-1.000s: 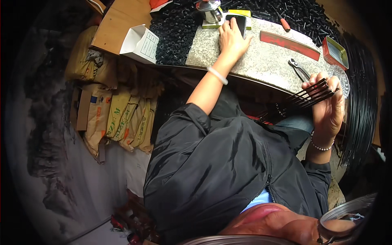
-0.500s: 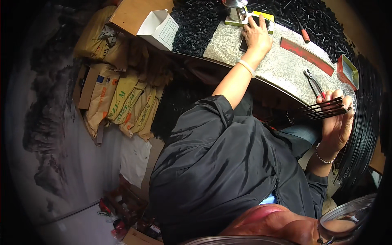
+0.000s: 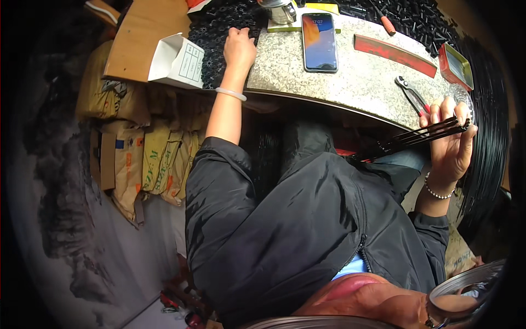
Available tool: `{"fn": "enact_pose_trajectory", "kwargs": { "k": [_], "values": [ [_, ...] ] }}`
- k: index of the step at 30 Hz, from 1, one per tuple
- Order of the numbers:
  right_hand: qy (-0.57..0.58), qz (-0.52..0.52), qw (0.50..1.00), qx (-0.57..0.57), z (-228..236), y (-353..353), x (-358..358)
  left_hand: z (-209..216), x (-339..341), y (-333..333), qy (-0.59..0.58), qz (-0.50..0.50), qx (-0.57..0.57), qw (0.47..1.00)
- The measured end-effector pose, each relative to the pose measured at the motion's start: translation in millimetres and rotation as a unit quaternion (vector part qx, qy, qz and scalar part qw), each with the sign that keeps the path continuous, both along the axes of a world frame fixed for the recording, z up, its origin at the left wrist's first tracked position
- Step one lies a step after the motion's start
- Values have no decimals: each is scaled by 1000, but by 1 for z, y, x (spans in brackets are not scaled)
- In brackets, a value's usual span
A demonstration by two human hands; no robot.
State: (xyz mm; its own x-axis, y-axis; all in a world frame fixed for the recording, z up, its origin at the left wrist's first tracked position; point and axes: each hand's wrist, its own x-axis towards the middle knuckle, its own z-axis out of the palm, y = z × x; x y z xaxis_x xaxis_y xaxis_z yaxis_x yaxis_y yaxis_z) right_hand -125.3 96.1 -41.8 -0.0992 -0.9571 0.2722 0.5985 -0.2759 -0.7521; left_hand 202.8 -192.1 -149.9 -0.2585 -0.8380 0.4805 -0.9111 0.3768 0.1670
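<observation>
My left hand [image 3: 239, 52] is at the edge of a pile of small black star-shaped plastic parts [image 3: 211, 30], left of the worktop. Its fingers are curled down and bunched; what they pinch, if anything, is hidden. Out at the right, my right hand [image 3: 452, 134] is closed round a bunch of thin black rods [image 3: 422, 134], which slant down and left toward my lap. Behind that hand lie pliers with red handles [image 3: 412, 96]. A phone [image 3: 319, 44] with a lit screen lies on the speckled worktop [image 3: 279, 63].
Around the worktop are a metal pot [image 3: 282, 11], a red bar [image 3: 394, 55], a red-handled tool [image 3: 388, 24], a red tin [image 3: 456, 67] and black tubes [image 3: 422, 22]. Long black rods [image 3: 485, 120] hang at right. At left are a white box [image 3: 175, 61] and sacks [image 3: 159, 159].
My left hand has left the phone and moved left to the black parts; the phone's screen is now uncovered and lit. My right hand still holds the rods. The view has shifted.
</observation>
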Motion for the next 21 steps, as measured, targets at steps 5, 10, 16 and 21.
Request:
{"fn": "enact_pose_trajectory", "kwargs": {
  "k": [5,10,16,21],
  "values": [
    [-9,-33,999,24,-1,-6,1,1,-2,-7,2,-30,14,999],
    [24,-71,997,8,-6,-13,4,12,1,-8,-9,5,57,998],
    [98,-135,986,11,0,-17,14,20,1,-8,-3,-27,75,997],
    [173,-171,969,40,0,-26,28,30,5,4,57,-44,-23,997]
  ]
}}
